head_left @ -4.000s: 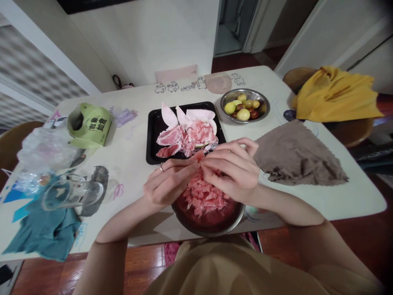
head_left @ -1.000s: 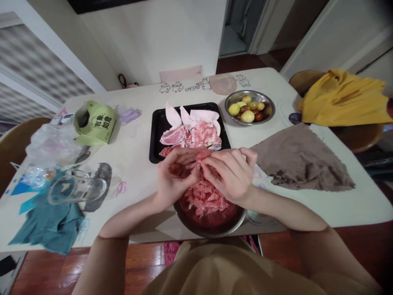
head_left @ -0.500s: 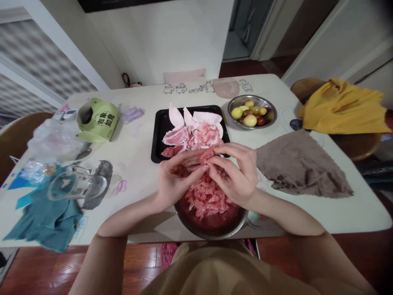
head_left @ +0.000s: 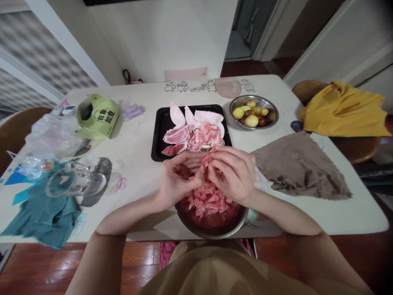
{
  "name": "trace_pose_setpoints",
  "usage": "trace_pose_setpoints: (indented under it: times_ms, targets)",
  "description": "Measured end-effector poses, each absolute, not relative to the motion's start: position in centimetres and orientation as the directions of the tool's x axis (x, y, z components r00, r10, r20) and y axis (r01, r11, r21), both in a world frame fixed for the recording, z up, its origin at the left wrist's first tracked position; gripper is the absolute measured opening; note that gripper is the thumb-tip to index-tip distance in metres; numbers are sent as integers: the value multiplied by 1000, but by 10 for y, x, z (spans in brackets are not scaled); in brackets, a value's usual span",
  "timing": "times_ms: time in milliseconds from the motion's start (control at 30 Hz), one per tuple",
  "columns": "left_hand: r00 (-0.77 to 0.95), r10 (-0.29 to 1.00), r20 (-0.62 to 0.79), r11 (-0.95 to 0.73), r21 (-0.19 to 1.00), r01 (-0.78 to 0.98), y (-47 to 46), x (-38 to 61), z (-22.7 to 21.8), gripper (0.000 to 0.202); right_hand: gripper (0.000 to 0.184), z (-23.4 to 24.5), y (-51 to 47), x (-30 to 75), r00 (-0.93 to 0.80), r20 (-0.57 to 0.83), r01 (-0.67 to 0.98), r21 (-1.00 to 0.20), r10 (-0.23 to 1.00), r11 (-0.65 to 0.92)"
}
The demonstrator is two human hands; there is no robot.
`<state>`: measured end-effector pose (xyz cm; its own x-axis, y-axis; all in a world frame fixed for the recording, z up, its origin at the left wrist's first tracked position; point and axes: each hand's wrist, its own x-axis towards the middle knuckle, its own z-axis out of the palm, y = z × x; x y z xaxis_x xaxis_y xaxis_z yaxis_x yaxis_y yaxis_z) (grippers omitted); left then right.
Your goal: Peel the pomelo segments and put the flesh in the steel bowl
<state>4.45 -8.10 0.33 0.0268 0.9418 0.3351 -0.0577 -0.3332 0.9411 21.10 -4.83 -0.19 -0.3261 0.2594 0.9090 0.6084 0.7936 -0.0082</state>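
Observation:
My left hand (head_left: 177, 177) and my right hand (head_left: 233, 172) meet above a metal bowl (head_left: 211, 229) at the table's near edge. Both pinch a pink piece of pomelo flesh (head_left: 206, 160) between their fingertips. The bowl holds a heap of peeled pink pulp (head_left: 207, 199). Just beyond my hands lies a black tray (head_left: 157, 139) piled with pink segments and pale peel pieces (head_left: 196, 129).
A small metal bowl of green and red fruit (head_left: 253, 112) stands behind the tray on the right. A brown cloth (head_left: 299, 170) lies to the right, a yellow cloth (head_left: 344, 108) on a chair. At left are a glass mug (head_left: 73, 184), a teal cloth (head_left: 43, 217), a plastic bag (head_left: 52, 139) and a green box (head_left: 97, 115).
My hands have stayed over the bowl and keep working the pink piece; the fingers have closed in tighter around it. The view shifted slightly.

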Motion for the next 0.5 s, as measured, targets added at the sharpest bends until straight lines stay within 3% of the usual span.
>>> trace_pose_setpoints:
  times_ms: [167, 400, 500]
  targets:
    - [37, 949, 313, -311, 949, -58, -80, 41, 6, 27, 7, 4, -50, 214, -294, 868, 636, -134, 399, 760]
    - [87, 966, 242, -232, 966, -114, -76, 39, 9, 53, 5, 7, -52, 218, -246, 829, 553, -307, 503, 775]
    - [84, 971, 223, -216, 973, -85, -75, 38, 8, 49, 6, 7, -52, 218, -227, 807, 547, -358, 546, 757]
